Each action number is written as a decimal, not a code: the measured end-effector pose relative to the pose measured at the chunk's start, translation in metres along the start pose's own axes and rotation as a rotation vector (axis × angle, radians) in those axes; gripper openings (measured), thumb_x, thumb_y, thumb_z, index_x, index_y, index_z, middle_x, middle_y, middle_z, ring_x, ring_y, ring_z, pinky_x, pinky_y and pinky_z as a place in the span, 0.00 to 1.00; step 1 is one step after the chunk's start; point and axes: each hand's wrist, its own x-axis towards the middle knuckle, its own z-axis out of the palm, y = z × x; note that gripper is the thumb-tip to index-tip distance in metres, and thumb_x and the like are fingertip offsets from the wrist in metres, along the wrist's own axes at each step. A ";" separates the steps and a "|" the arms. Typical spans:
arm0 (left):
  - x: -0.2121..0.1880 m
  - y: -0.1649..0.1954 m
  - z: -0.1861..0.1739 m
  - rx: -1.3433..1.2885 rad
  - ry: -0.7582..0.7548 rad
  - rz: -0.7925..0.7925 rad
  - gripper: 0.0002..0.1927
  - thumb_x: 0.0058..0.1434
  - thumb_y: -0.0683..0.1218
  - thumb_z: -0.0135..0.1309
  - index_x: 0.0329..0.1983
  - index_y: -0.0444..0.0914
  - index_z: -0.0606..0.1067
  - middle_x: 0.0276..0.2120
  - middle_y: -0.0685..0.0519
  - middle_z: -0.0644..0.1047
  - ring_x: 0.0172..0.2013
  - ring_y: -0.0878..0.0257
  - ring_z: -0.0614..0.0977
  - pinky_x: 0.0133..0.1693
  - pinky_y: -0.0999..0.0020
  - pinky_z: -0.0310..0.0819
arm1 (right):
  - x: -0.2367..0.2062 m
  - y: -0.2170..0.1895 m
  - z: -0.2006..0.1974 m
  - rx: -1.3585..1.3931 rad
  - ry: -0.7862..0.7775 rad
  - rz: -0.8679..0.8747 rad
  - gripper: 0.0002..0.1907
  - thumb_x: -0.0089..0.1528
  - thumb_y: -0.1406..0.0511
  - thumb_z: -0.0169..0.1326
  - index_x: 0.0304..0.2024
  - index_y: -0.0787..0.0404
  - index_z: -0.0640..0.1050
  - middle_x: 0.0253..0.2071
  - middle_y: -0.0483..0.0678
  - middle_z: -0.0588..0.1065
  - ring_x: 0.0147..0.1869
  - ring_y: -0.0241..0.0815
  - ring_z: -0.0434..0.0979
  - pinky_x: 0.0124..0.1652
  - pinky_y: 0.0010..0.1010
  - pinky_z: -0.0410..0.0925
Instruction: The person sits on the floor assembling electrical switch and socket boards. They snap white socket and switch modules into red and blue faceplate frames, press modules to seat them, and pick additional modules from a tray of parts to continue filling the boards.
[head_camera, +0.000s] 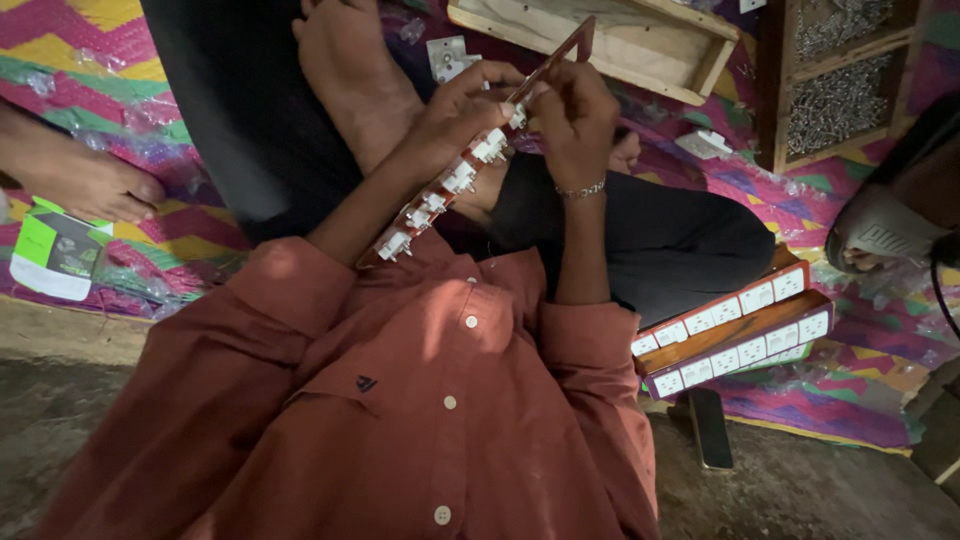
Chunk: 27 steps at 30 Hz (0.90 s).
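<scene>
1. The person's left hand (462, 108) is closed around a long, narrow wooden switch panel strip (455, 175), with the fingers curled over its upper part.
2. The right hand (575, 110) pinches the same strip near its top, fingertips pressed at a white switch module (518, 115). A beaded bracelet (582, 189) circles that wrist.
3. The strip runs on a slant from the hands down to the person's chest, held above the lap. A row of white switch modules (432, 202) is fitted along it.
4. The person sits cross-legged in a rust-coloured buttoned shirt (400, 400) and dark trousers (650, 240). One bare foot (350, 70) lies just beyond the hands.
5. At the person's right side, near the knee, rests a stack of finished wooden strips (735, 330) set with white switches.
6. Beyond the hands lies a shallow wooden tray (620, 35). To its right stands a wooden box of screws (835, 75).
7. All of this sits on a colourful woven mat (80, 60). Another person's bare foot (75, 175) rests on it at the far left, beside a green and white packet (55, 250).
</scene>
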 end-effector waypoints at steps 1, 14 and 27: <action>0.001 0.001 0.001 0.017 -0.001 -0.005 0.21 0.69 0.45 0.55 0.63 0.35 0.69 0.48 0.53 0.78 0.43 0.73 0.76 0.44 0.76 0.71 | 0.001 0.000 -0.001 -0.021 0.012 -0.047 0.05 0.70 0.75 0.49 0.45 0.70 0.76 0.39 0.46 0.76 0.42 0.33 0.75 0.41 0.27 0.69; -0.001 0.008 0.009 -0.031 0.004 -0.048 0.21 0.68 0.45 0.54 0.61 0.36 0.69 0.48 0.53 0.78 0.42 0.72 0.77 0.43 0.76 0.73 | 0.003 -0.009 -0.005 -0.129 0.000 -0.066 0.06 0.67 0.71 0.51 0.42 0.70 0.77 0.35 0.48 0.74 0.35 0.36 0.71 0.35 0.29 0.64; 0.003 0.005 0.003 0.075 0.007 -0.034 0.19 0.69 0.45 0.53 0.62 0.36 0.70 0.45 0.55 0.79 0.35 0.75 0.72 0.37 0.79 0.67 | 0.009 0.001 -0.001 -0.179 0.019 -0.068 0.06 0.66 0.70 0.50 0.38 0.68 0.77 0.33 0.47 0.73 0.33 0.36 0.73 0.31 0.28 0.67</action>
